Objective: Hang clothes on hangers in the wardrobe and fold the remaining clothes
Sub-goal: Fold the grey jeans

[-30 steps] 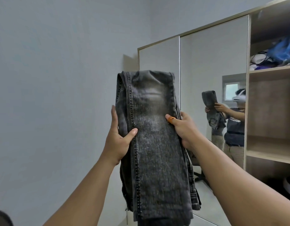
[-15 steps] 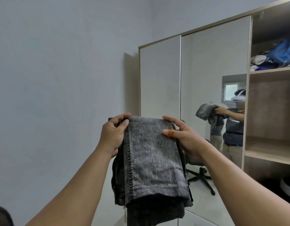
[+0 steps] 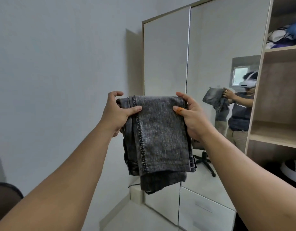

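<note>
A pair of dark grey washed jeans, folded over into a short thick bundle, hangs in the air in front of me. My left hand grips its upper left edge, thumb pressed on the front beside the stitched seam. My right hand holds the upper right edge, thumb on the front and fingers curled over the top fold. The wardrobe stands to the right, with open wooden shelves.
Mirrored sliding doors of the wardrobe face me and reflect a person holding the jeans and an office chair base. Bundled clothes lie on the top shelf. A white round object sits low in the wardrobe. A dark chair back shows at the lower left.
The long hanging jeans have been folded over in half to a shorter bundle. Both hands shifted to grip the new top fold, and the bundle dropped lower in view.
</note>
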